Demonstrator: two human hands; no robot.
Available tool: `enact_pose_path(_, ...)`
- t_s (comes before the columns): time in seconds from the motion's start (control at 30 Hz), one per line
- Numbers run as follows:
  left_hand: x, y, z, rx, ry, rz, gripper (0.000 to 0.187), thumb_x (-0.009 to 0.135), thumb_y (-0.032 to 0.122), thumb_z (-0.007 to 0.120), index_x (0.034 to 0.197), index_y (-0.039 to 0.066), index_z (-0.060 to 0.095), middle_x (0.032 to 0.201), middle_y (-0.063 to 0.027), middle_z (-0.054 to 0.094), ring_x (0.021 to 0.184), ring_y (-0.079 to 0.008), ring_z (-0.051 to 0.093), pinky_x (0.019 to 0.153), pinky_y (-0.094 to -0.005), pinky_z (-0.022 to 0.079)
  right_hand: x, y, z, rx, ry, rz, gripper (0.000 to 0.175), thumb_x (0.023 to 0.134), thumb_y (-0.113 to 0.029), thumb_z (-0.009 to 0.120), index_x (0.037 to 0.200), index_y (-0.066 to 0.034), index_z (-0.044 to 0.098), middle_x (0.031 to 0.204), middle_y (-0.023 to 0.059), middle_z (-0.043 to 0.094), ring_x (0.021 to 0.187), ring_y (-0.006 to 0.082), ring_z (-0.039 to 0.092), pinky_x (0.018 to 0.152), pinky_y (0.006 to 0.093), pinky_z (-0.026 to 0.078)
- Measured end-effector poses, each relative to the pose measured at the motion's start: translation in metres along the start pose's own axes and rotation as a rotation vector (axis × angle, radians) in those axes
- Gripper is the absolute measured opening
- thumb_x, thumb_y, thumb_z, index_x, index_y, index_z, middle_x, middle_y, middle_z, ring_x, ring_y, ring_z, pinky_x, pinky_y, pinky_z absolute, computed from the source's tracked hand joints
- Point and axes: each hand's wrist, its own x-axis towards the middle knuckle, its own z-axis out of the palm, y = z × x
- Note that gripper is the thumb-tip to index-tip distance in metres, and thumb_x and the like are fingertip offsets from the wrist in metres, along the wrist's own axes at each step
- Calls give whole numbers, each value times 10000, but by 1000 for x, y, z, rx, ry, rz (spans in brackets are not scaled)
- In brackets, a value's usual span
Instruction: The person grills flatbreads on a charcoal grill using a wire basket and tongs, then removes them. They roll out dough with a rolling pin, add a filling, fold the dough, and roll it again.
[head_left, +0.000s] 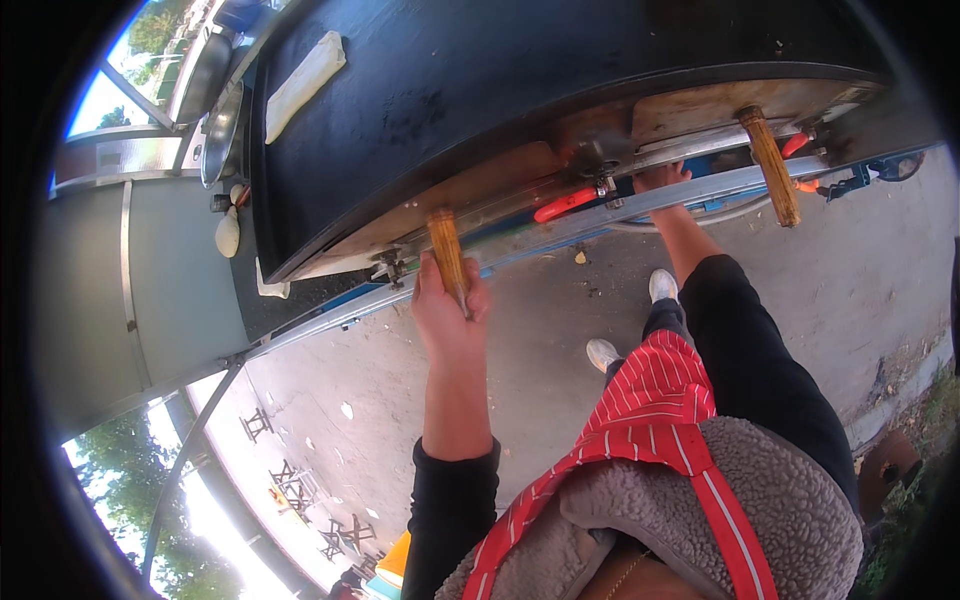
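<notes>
My left hand (452, 292) is closed around the lower end of a wooden handle (448, 251) that sticks out from the front of a black griddle (480, 97). My right hand (661, 177) reaches in under the griddle, behind a metal rail; its fingers are partly hidden, and what it touches does not show. A second wooden handle (772, 169) is right of my right hand. Between my hands, a red valve lever (566, 205) sits on a gas fitting. A folded flatbread (306, 84) lies at the griddle's left end.
A metal rail (525, 241) runs along the stand's front. Left of the griddle are a metal pan (223, 139), a pale-headed utensil (227, 234) and another piece of flatbread (271, 285). A second red lever (795, 144) is at the right. Folding stools (292, 487) stand far off on the pavement.
</notes>
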Motion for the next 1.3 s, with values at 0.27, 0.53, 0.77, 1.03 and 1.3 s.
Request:
enact_pose_path(0.27, -55, -16, -26, -3, 45, -108, 358, 1074, 375, 346, 964, 60, 476, 756, -84, 537, 452, -123, 395, 411, -265, 297, -3, 26, -8, -123, 29, -36, 365, 853, -262, 614, 1199, -148, 611, 1191, 164, 602, 1154, 339, 549, 898, 484, 461)
enact_pose_path(0.53, -81, -30, -40, -11, 33, -105, 394, 1065, 379, 360, 915, 40, 494, 755, -86, 541, 462, -136, 405, 426, -276, 306, -132, 89, -62, 584, -38, 23, 561, 817, -72, 646, 1344, -166, 476, 1075, 181, 632, 992, 387, 632, 851, 454, 513)
enact_pose_path(0.77, -78, -55, -81, -255, -216, -258, 380, 1054, 405, 385, 931, 67, 507, 731, -70, 543, 506, -126, 431, 452, -302, 335, -238, 186, -170, 1638, -714, 373, 674, 788, -51, 650, 1420, -139, 435, 919, 82, 568, 716, 187, 549, 628, 367, 464)
enact_pose_path(1.03, -19, -146, -59, -366, -538, -468, 347, 1049, 410, 443, 1182, 106, 545, 1080, -118, 671, 770, -200, 624, 621, -320, 483, -327, 172, -289, 2005, -767, 155, 602, 872, -226, 693, 1405, -96, 445, 891, 123, 567, 594, 170, 516, 518, 302, 396)
enact_pose_path(1.3, 53, -227, 122, -451, -326, -127, 379, 951, 411, 666, 1151, 116, 536, 1021, -66, 665, 784, -172, 647, 642, -334, 524, -326, 141, -345, 1865, -571, 5, 732, 871, -173, 693, 1519, -175, 352, 900, 152, 557, 572, 163, 476, 502, 289, 376)
